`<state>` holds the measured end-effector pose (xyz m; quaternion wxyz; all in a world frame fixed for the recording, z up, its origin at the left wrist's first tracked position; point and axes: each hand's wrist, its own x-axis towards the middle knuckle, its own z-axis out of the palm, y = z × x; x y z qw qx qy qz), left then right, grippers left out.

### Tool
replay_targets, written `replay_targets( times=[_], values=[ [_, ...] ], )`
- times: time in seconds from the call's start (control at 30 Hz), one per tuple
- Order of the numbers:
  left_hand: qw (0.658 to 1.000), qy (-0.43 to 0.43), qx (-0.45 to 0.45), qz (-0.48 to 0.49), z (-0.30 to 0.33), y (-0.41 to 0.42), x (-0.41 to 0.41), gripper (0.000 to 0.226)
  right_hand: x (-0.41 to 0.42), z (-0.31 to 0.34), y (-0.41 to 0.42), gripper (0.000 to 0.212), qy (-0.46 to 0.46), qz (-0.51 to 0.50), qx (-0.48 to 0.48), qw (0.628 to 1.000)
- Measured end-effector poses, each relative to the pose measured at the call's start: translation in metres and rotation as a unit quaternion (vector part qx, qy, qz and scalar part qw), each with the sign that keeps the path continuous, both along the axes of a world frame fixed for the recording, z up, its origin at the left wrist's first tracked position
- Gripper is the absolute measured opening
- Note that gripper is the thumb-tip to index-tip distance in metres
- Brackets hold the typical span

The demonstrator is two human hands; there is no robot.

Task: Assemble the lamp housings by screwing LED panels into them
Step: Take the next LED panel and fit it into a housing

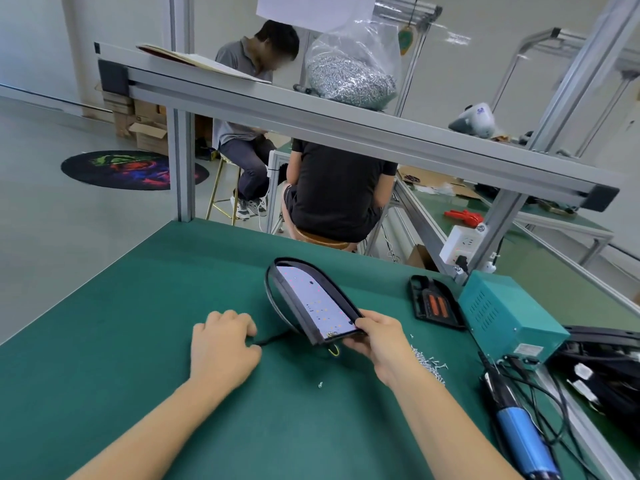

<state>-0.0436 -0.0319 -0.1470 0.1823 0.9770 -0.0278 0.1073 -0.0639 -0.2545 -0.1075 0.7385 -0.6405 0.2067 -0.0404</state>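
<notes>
From the head camera, the right hand [375, 344] pinches the near, straight end of a black, tongue-shaped plastic lamp housing [313, 301], thumb on top of the rim and fingers curled beneath. The housing is tilted up on its far rounded end above the green bench mat [138, 306], probably so the white LED panel [317, 299] seated inside faces the wearer for inspection or for the next screw. The panel lies within the housing's rim; a small screw head seems to sit at its near corner, though that spot is too small to be sure.

The left hand [221, 346] rests knuckles-up on the mat just left of the housing, fingers loosely curled. A thin black cable [273, 339] trailing from the housing runs to its fingertips, and it looks as if the fingers pin the cable so it does not drag; whether they truly grip it I cannot tell.

A heap of small silver screws [427, 363] lies by the right wrist, within easy reach, and one stray screw [320, 384] sits between the forearms. The blue-handled electric screwdriver [519, 434] lies unheld at the right edge.
</notes>
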Motion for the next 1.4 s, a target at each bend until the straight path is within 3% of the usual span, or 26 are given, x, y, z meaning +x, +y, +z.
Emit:
replay_targets(
  times=[0.1, 0.17, 0.27, 0.33, 0.43, 0.47, 0.6, 0.7, 0.8, 0.9, 1.03, 1.4],
  values=[
    [0.996, -0.024, -0.081, 0.034, -0.001, 0.018, 0.004, 0.039, -0.004, -0.005, -0.004, 0.032, -0.008, 0.019, -0.015, 1.0],
    [0.976, -0.045, -0.211, 0.026, -0.002, 0.017, 0.003, 0.043, -0.006, -0.009, 0.0, 0.035, -0.017, 0.035, -0.041, 0.998],
    [0.877, -0.013, -0.479, 0.016, 0.002, 0.007, 0.0, 0.03, -0.01, -0.019, 0.012, 0.042, -0.041, 0.056, -0.086, 0.994],
    [0.826, 0.016, -0.563, 0.022, 0.004, 0.001, 0.001, 0.027, -0.014, -0.024, 0.018, 0.043, -0.06, 0.068, -0.13, 0.987],
    [0.844, 0.086, -0.529, 0.018, 0.008, 0.0, 0.011, 0.063, -0.017, -0.025, 0.019, 0.04, -0.077, 0.084, -0.162, 0.98],
    [0.852, 0.102, -0.513, 0.026, 0.009, 0.0, 0.016, 0.065, -0.018, -0.024, 0.019, 0.04, -0.079, 0.09, -0.164, 0.979],
    [0.859, 0.119, -0.496, 0.035, 0.009, 0.0, 0.032, 0.026, -0.014, -0.021, 0.014, 0.028, -0.062, 0.117, -0.202, 0.97],
    [0.85, 0.102, -0.517, 0.014, 0.003, 0.003, 0.03, 0.024, 0.003, -0.013, -0.008, 0.032, -0.018, 0.056, -0.299, 0.952],
    [0.847, 0.078, -0.525, -0.012, -0.003, 0.007, 0.024, 0.029, 0.026, -0.003, -0.051, 0.04, 0.053, 0.019, -0.503, 0.862],
    [0.848, 0.053, -0.527, -0.028, -0.005, 0.008, 0.021, 0.033, 0.041, -0.004, -0.096, 0.054, 0.148, -0.005, -0.594, 0.791],
    [0.847, 0.04, -0.53, -0.035, -0.006, 0.007, 0.017, 0.038, 0.052, -0.011, -0.133, 0.06, 0.211, -0.011, -0.599, 0.772],
    [0.83, 0.031, -0.555, -0.049, -0.005, 0.008, 0.014, 0.044, 0.074, -0.013, -0.151, 0.056, 0.276, -0.017, -0.596, 0.754]
  ],
)
